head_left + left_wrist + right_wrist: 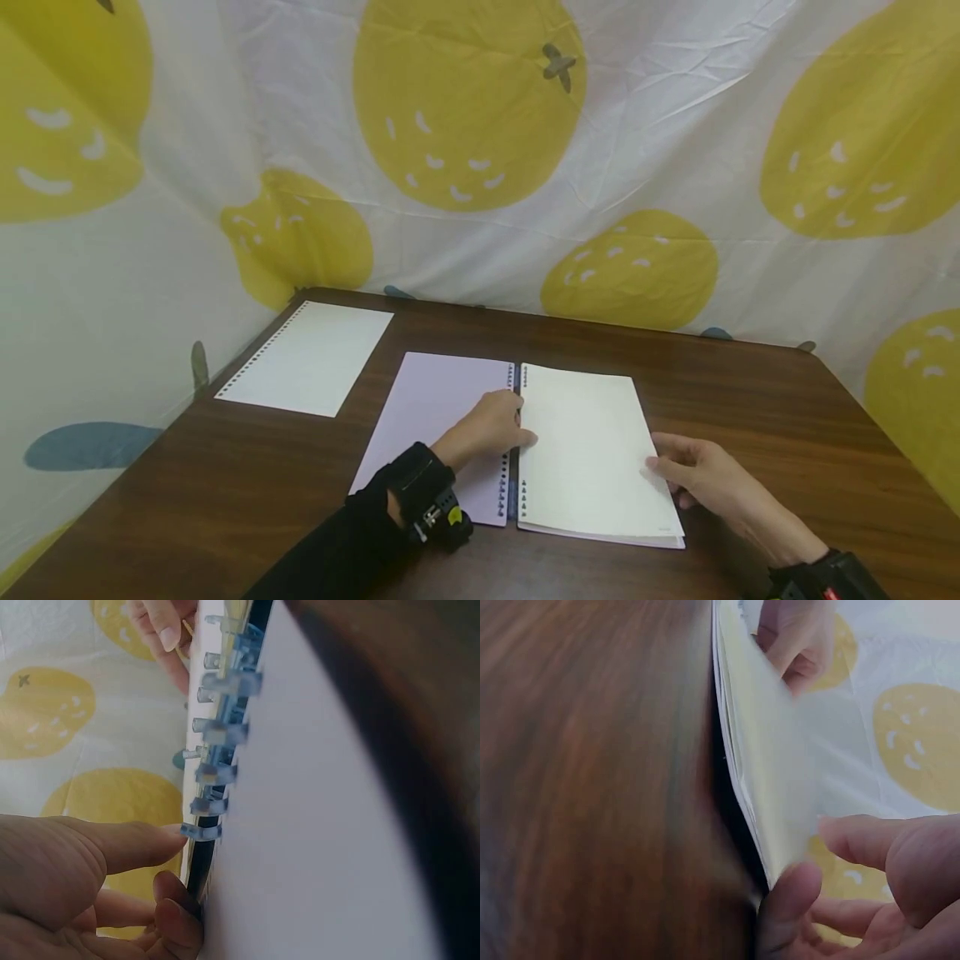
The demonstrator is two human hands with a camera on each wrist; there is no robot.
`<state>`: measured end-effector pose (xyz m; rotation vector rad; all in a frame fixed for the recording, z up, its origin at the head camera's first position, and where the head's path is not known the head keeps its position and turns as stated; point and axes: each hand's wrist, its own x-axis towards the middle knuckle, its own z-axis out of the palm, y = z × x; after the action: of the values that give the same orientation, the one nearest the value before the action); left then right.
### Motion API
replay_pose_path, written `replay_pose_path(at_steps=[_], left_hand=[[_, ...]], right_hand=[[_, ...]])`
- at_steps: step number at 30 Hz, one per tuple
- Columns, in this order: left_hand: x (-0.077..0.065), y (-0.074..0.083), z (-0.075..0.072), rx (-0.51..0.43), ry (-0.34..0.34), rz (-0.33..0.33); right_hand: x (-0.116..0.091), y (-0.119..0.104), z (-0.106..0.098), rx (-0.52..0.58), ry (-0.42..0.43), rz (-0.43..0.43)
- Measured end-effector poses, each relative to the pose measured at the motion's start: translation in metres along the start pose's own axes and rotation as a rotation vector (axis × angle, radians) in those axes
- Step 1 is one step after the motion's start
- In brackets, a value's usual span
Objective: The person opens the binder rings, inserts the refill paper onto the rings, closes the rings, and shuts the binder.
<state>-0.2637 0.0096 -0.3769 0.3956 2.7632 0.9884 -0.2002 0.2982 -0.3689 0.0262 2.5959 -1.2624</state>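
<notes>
An open ring-bound loose-leaf notebook [577, 450] lies on the table, with a lilac cover [442, 383] on the left and a stack of cream pages [761, 742] on the right. My left hand [487, 425] is at the middle of the spine, its thumb by the pages' inner edge and its fingers curled at the bluish plastic rings [217, 735]. Several of these rings look parted in the left wrist view. At the stack's outer edge, my right hand [705, 479] has its thumb over the top page and curled fingers against the side; its lower fingers are partly hidden.
A loose white sheet [315, 358] with punched holes along its left side lies at the table's far left. The dark wooden table [247, 483] ends at the back against a white curtain [480, 258] printed with yellow fruit.
</notes>
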Motion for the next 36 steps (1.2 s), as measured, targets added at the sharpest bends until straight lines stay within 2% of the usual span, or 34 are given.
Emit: replay_pose_path(at_steps=[3,4,7,10,12,15,18,22,27,36], left_hand=[[-0.001,0.001,0.000,0.009,0.003,0.015],[-0.001,0.002,0.000,0.024,0.010,0.025],[-0.006,0.008,0.000,0.109,0.041,0.087],[-0.011,0.017,-0.002,0.236,0.069,0.195],[-0.014,0.022,-0.003,0.287,0.048,0.257],[-0.016,0.027,-0.003,0.317,-0.011,0.314],[-0.017,0.027,0.000,0.313,-0.055,0.315],[-0.016,0.025,0.004,0.320,-0.076,0.295],[-0.016,0.024,0.004,0.299,-0.073,0.293],[-0.016,0.024,0.005,0.293,-0.077,0.276]], right_hand=[[-0.002,-0.002,-0.001,-0.066,-0.001,-0.001],[-0.002,-0.003,-0.002,-0.106,0.000,-0.027],[-0.007,-0.007,-0.004,-0.252,0.012,-0.146],[-0.013,-0.013,-0.006,-0.431,0.040,-0.297],[-0.016,-0.018,-0.004,-0.527,0.055,-0.377],[-0.017,-0.026,0.002,-0.612,0.048,-0.443],[-0.015,-0.030,0.010,-0.659,0.025,-0.416],[-0.014,-0.028,0.018,-0.679,0.002,-0.355],[-0.013,-0.027,0.021,-0.698,0.024,-0.328],[-0.012,-0.028,0.023,-0.697,0.008,-0.298]])
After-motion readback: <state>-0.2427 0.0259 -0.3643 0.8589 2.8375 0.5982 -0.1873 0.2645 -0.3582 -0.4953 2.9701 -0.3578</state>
